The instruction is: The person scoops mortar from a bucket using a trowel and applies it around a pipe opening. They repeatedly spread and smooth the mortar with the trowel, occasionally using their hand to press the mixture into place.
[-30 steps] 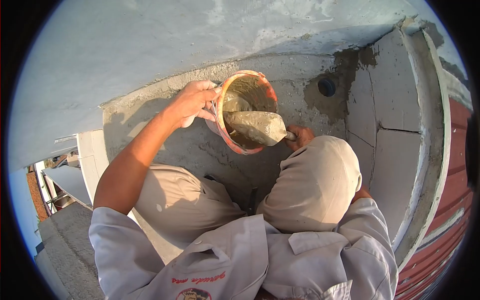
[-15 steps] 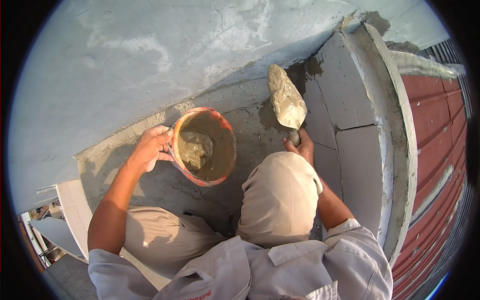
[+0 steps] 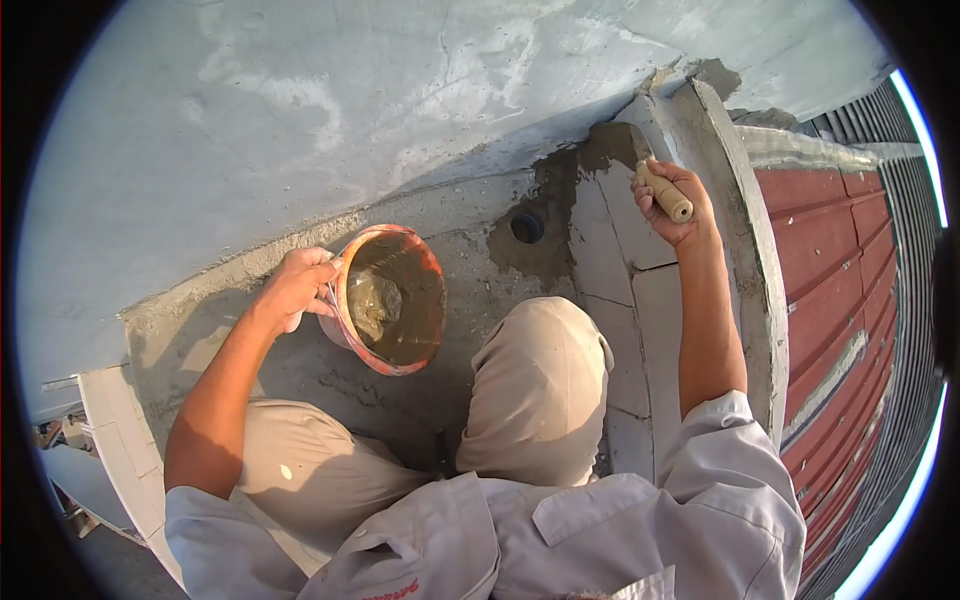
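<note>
My left hand [image 3: 300, 287] is closed on the rim and wire handle of an orange bucket [image 3: 428, 345], which tilts toward me. Wet grey mortar [image 3: 372, 305] lies inside it. My right hand [image 3: 676, 203] grips the wooden handle of a trowel [image 3: 668, 194] by the low block wall. The trowel's blade is mostly hidden beyond my fingers, close to the wall's inner face. Dark wet mortar [image 3: 612, 146] coats the corner where the block wall meets the painted wall.
A round dark hole [image 3: 527, 227] opens in the floor, with a wet patch around it. The pale painted wall [image 3: 300, 120] rises ahead. On the right runs the block wall [image 3: 655, 330] with its raised edge, and red roofing [image 3: 825, 240] lies beyond it. My knee [image 3: 540, 380] stands between my arms.
My right hand has moved forward and right, from beside my knee to the block wall. The mortar-loaded blade, seen before, is now mostly out of sight. The floor hole has come into view.
</note>
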{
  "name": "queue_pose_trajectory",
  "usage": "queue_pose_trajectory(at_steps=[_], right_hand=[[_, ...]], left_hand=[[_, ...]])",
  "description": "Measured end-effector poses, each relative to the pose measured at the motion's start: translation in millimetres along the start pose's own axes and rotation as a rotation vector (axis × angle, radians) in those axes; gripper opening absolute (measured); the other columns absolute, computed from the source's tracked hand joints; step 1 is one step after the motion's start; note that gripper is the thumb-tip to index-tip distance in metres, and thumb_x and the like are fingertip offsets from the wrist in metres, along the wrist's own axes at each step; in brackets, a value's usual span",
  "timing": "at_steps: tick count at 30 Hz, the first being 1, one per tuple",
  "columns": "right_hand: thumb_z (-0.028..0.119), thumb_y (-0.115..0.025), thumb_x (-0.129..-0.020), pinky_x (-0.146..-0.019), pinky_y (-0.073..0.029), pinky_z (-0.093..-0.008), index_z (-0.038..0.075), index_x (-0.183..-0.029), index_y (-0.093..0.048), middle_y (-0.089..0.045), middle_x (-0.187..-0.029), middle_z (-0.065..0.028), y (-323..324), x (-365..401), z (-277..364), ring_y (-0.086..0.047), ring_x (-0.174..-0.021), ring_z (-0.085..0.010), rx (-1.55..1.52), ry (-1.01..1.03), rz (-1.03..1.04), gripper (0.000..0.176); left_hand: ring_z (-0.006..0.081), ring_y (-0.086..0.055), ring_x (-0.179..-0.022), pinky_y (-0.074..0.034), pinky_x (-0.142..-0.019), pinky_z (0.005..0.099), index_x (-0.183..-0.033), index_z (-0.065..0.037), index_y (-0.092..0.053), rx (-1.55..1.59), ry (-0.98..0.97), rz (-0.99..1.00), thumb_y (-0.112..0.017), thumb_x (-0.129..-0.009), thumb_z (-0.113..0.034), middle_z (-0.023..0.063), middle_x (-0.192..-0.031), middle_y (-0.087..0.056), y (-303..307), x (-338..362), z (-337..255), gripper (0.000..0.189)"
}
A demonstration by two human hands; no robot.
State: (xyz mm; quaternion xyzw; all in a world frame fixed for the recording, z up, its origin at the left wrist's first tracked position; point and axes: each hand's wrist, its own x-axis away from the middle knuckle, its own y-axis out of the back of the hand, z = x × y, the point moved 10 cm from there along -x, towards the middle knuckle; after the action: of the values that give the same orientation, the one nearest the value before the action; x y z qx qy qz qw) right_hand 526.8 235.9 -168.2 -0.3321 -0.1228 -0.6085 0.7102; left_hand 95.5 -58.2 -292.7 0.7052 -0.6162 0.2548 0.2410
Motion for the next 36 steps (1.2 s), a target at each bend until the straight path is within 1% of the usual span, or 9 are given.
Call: queue_pose_trajectory(at_steps=[2, 7, 10, 11, 14, 15, 23, 27, 36], right_hand=[[0.012, -0.061, -0.098, -0.049, -0.057, -0.0247, -0.004, -0.109, -0.045, -0.057, -0.091, -0.0168, -1, 2, 11, -0.060, -0.064, -0.0181, -0.132, -0.081, 0.022, 0.026], [0.011, -0.060, -0.098, -0.051, -0.058, -0.0238, -0.005, -0.111, -0.045, -0.056, -0.092, -0.0168, -13, 22, 35, -0.059, -0.066, -0.0194, -0.152, 0.041, 0.004, 0.025], [0.012, -0.060, -0.097, -0.050, -0.056, -0.0255, -0.004, -0.110, -0.049, -0.056, -0.089, -0.0155, -19, 42, 42, -0.060, -0.066, -0.0190, -0.083, 0.123, 0.019, 0.023], [0.012, -0.060, -0.097, -0.049, -0.055, -0.0260, -0.004, -0.110, -0.050, -0.056, -0.089, -0.0150, -20, 51, 41, -0.060, -0.066, -0.0187, -0.032, 0.152, 0.024, 0.023], [0.015, -0.061, -0.098, -0.046, -0.051, -0.0293, -0.003, -0.103, -0.058, -0.059, -0.083, -0.0120, -34, 84, 14, -0.060, -0.062, -0.0171, 0.222, 0.250, -0.035, 0.018], [0.015, -0.062, -0.098, -0.046, -0.052, -0.0300, -0.002, -0.100, -0.059, -0.059, -0.081, -0.0113, -39, 94, 1, -0.059, -0.061, -0.0170, 0.336, 0.288, -0.099, 0.018], [0.015, -0.063, -0.097, -0.046, -0.053, -0.0336, -0.004, -0.100, -0.062, -0.060, -0.076, -0.0107, -7, 22, -96, -0.058, -0.057, -0.0182, 0.435, 0.123, -0.175, 0.020], [0.015, -0.065, -0.096, -0.045, -0.053, -0.0344, -0.006, -0.104, -0.061, -0.060, -0.077, -0.0122, 3, -15, -85, -0.059, -0.056, -0.0196, 0.290, 0.196, -0.251, 0.022], [0.016, -0.065, -0.096, -0.043, -0.052, -0.0320, -0.007, -0.102, -0.061, -0.060, -0.076, -0.0124, -38, 50, -37, -0.058, -0.053, -0.0183, 0.231, 0.456, -0.219, 0.023]], left_hand=[[0.0164, -0.062, -0.075, -0.057, -0.071, 0.0390, -0.106, -0.003, -0.065, -0.001, 0.000, -0.059, -0.058, -0.104, -0.027, 0.0061, -0.095, -0.066, 11, -1, 1, 0.025], [0.0158, -0.059, -0.066, -0.049, -0.058, 0.0352, -0.088, -0.006, -0.064, -0.048, -0.017, -0.242, -0.059, -0.103, -0.023, 0.0037, -0.077, -0.063, 56, -3, 15, 0.023], [0.0134, -0.058, -0.069, -0.050, -0.057, 0.0341, -0.096, -0.006, -0.064, -0.158, 0.007, -0.220, -0.057, -0.103, -0.023, 0.0030, -0.086, -0.063, 80, -11, 34, 0.020], [0.0228, -0.067, -0.090, -0.056, -0.075, 0.0392, -0.117, 0.002, -0.064, -0.210, 0.046, -0.217, -0.059, -0.101, -0.023, 0.0148, -0.106, -0.068, 86, -11, 39, 0.030], [0.0355, -0.062, -0.123, -0.053, -0.098, 0.0427, -0.140, 0.010, -0.050, -0.251, -0.062, -0.478, -0.066, -0.098, -0.024, 0.0291, -0.134, -0.061, 110, -6, 41, 0.057], [0.0387, -0.041, -0.147, -0.039, -0.117, 0.0444, -0.158, 0.010, -0.021, -0.158, 0.027, -0.356, -0.068, -0.096, -0.023, 0.0343, -0.159, -0.034, 100, -4, 37, 0.084], [0.0396, -0.043, -0.145, -0.041, -0.115, 0.0453, -0.159, 0.008, -0.019, -0.192, 0.016, -0.406, -0.071, -0.093, -0.024, 0.0333, -0.159, -0.033, 108, -5, 40, 0.090], [0.0401, -0.042, -0.145, -0.040, -0.116, 0.0454, -0.159, 0.007, -0.018, -0.174, 0.038, -0.412, -0.071, -0.093, -0.023, 0.0332, -0.159, -0.033, 107, 4, 37, 0.090], [0.0402, -0.041, -0.146, -0.039, -0.116, 0.0455, -0.160, 0.006, -0.017, -0.179, 0.057, -0.438, -0.071, -0.093, -0.023, 0.0342, -0.159, -0.032, 114, -6, 49, 0.091]])
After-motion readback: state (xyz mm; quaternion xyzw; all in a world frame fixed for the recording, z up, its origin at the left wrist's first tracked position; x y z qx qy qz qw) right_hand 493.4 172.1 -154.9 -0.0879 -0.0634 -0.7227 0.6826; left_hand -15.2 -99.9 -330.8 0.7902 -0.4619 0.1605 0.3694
